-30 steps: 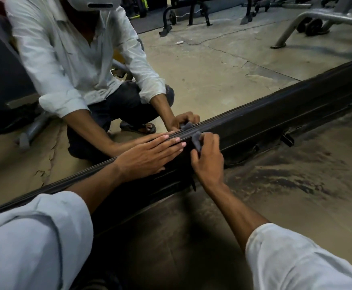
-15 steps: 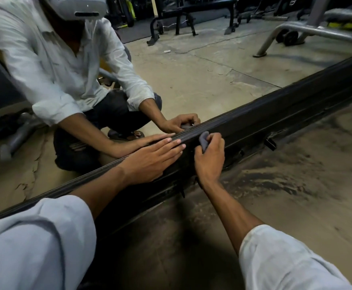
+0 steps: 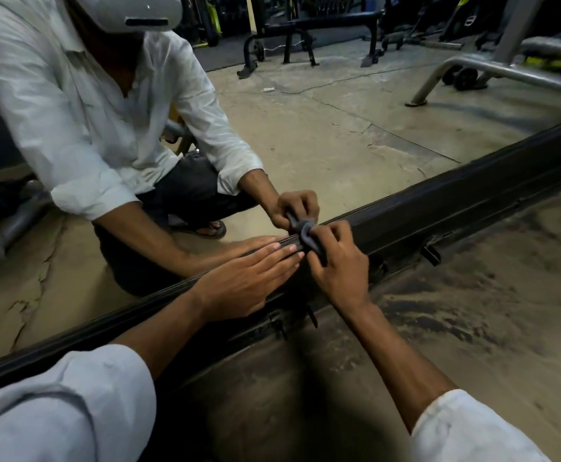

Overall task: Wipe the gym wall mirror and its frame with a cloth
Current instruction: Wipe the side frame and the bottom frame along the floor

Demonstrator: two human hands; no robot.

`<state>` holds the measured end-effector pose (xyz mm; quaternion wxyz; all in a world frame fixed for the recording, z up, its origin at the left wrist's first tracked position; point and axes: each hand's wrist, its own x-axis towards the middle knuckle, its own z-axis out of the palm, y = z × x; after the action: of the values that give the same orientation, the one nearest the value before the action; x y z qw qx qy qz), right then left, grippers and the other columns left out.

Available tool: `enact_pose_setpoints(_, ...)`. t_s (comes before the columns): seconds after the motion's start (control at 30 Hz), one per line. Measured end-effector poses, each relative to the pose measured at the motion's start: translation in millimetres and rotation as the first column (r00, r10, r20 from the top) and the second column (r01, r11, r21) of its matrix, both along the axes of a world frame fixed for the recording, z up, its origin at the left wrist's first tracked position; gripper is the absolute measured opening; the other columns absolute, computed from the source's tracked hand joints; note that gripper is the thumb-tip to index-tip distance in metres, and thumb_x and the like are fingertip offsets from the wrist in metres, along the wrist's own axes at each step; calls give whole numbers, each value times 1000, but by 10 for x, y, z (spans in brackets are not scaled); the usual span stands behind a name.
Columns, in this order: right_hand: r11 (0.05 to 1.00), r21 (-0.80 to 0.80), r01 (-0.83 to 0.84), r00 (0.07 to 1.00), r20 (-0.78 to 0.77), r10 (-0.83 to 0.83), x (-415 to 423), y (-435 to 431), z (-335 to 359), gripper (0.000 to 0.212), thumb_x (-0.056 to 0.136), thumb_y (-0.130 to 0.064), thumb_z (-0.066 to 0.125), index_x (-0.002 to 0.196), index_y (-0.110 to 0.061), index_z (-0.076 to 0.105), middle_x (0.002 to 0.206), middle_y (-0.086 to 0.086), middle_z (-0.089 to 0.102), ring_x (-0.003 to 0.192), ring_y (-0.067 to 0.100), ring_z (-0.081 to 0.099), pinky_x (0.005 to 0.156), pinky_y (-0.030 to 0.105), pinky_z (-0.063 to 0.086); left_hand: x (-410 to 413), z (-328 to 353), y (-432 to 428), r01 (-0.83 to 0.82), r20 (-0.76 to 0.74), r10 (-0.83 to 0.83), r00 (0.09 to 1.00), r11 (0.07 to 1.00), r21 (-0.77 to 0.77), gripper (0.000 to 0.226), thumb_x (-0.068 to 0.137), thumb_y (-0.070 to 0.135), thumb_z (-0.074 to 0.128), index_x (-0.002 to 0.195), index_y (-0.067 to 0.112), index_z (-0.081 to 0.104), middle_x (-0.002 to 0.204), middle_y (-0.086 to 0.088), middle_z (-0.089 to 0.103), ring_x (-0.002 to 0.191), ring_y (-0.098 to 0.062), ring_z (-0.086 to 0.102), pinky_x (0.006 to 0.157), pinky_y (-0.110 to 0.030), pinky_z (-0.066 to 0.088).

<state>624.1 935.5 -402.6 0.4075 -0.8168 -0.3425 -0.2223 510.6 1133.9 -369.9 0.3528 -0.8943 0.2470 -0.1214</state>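
The wall mirror [image 3: 339, 138] fills the upper half of the head view and reflects me crouching before it. Its dark bottom frame [image 3: 439, 201] runs diagonally from lower left to upper right. My right hand [image 3: 339, 265] grips a small dark grey cloth [image 3: 307, 233] bunched against the frame's top edge. Just left of it, my left hand [image 3: 249, 281] rests flat on the frame, fingers straight and pointing at the cloth.
Dusty concrete floor [image 3: 455, 328] lies below the frame. Small black brackets [image 3: 430, 253] stick out from the frame's lower edge. The mirror reflects a weight bench [image 3: 315, 25] and a grey tubular machine base [image 3: 492, 70].
My right hand has gathered the cloth up onto the frame's top edge, close to my left fingertips. My view has tilted up, showing more of the mirror. The left hand stays flat.
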Motion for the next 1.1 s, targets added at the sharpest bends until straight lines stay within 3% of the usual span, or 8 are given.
enact_pose_setpoints(0.17,908,163,387,897,-296,-329,241,-187,-146,36,93,-16,70,124,-20,52,125,4,47,94,24,65,66,34,55,1,20,-7,0,1,0,1000,1000,22,88,94,31,57,167,0,18,177,-20,6,165,-36,8,133,-50,2)
enact_pose_setpoints(0.3,997,53,-48,990,-131,55,-181,34,-363,51,84,-11,77,124,-20,46,117,6,50,87,27,66,63,31,51,-9,11,-37,-28,9,28,1000,1000,8,94,86,28,61,167,0,21,176,-20,16,164,-35,14,134,-49,2)
enact_pose_setpoints(0.37,995,30,-98,987,-127,101,-139,-4,-389,52,83,-10,78,122,-22,46,115,2,49,86,25,65,63,29,47,-16,12,-31,-45,-24,44,999,998,-32,94,87,27,62,168,3,21,176,-17,16,164,-33,14,135,-48,6)
enact_pose_setpoints(0.53,917,267,295,893,-418,-166,173,-129,-340,29,90,-6,67,114,-12,51,117,4,49,94,21,58,73,24,41,-10,17,-17,-40,-30,39,999,998,-51,92,90,27,64,168,5,22,179,-13,7,165,-31,6,134,-47,9)
enact_pose_setpoints(0.73,990,27,-141,986,-90,143,-18,-24,-337,47,85,-10,74,120,-22,47,115,5,48,83,25,63,60,32,50,-33,31,-47,-64,-56,59,997,994,-85,89,92,28,60,168,4,21,177,-15,15,165,-32,11,134,-50,14)
enact_pose_setpoints(0.9,910,232,344,894,-377,-242,356,-307,-237,30,93,-5,68,119,-10,54,119,7,48,92,21,58,71,24,41,105,16,-71,-5,-91,1,996,999,-43,82,94,27,55,166,2,26,176,-15,19,164,-37,9,134,-50,11)
enact_pose_setpoints(0.97,961,178,209,953,-258,-160,301,-257,-167,37,90,-5,71,124,-12,56,120,7,49,90,19,58,71,26,46,265,1,-154,32,-104,-34,994,999,-18,83,97,32,48,167,-1,19,176,-19,16,163,-41,7,133,-51,7)
enact_pose_setpoints(1.1,975,-183,-128,987,68,143,336,-353,-40,53,91,-17,71,140,-20,52,120,4,49,86,23,62,63,31,52,421,-12,-241,58,-27,-60,998,996,-66,87,100,38,48,167,-4,11,175,-27,8,164,-40,9,133,-51,4)
